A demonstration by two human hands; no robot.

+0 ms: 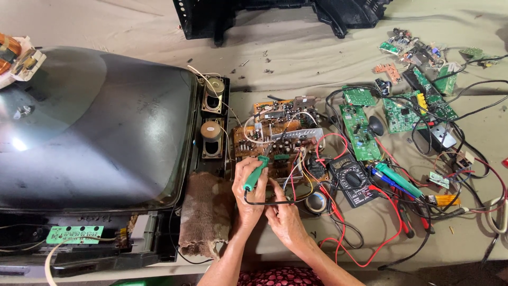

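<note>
Left hand near the table's front edge, closed around a green iron, tip on the brown board. Right hand just beside it, fingers curled at the board's near edge; whether it grips anything, cannot tell. Cloth left of hands. Multimeter right. Tube fills the left side. Green boards farther right.

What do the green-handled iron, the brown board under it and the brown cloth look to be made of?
Iron: handle looks like matte green plastic, smooth and evenly coloured.
Board: likely brown phenolic laminate, dull and flat.
Cloth: woven fabric, coarse and frayed, draped over the edge.
</note>
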